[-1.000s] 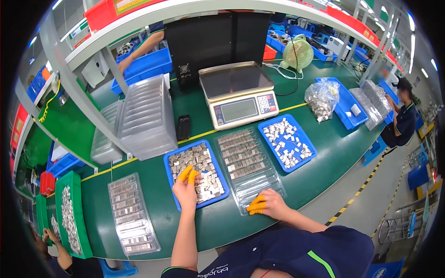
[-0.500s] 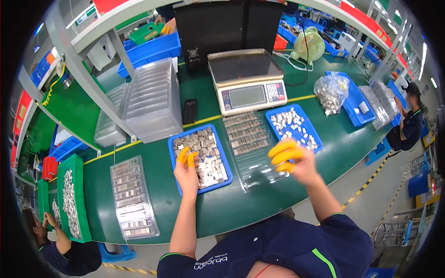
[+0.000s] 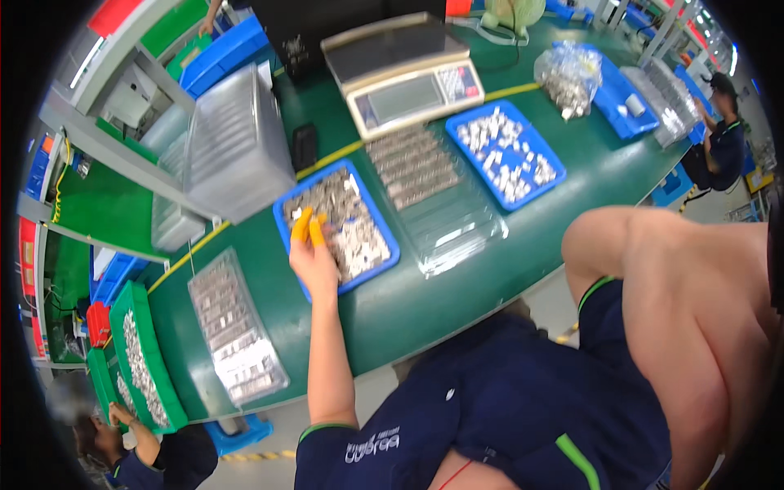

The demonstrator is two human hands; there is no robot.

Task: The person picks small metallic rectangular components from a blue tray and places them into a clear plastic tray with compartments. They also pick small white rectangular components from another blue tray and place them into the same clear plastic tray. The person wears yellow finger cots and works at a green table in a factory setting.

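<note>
My left hand (image 3: 314, 260), with yellow finger covers on its fingertips, is over a blue tray (image 3: 393, 256) heaped with small grey and whitish metal pieces (image 3: 357, 243). Its fingers are bent together; whatever lies between them is too small to make out. My right arm (image 3: 686, 302) is raised close to the camera, and its hand is out of view. Right of the heaped tray lies a clear plastic blister tray (image 3: 449, 237), its far rows filled with small metal pieces (image 3: 412, 167). Farther right, a second blue tray (image 3: 535, 181) holds scattered white pieces.
Behind the trays stands a weighing scale (image 3: 412, 94). Stacked clear trays (image 3: 233, 147) and a dark object (image 3: 305, 147) are at back left. A filled blister tray (image 3: 233, 327) and green bin (image 3: 167, 388) lie left. A bag of parts (image 3: 567, 82) sits back right; co-workers flank the table.
My right hand has left the blister tray and gone out of view, its arm now raised close to the camera. My left hand stays over the heaped tray. The view has shifted and tilted.
</note>
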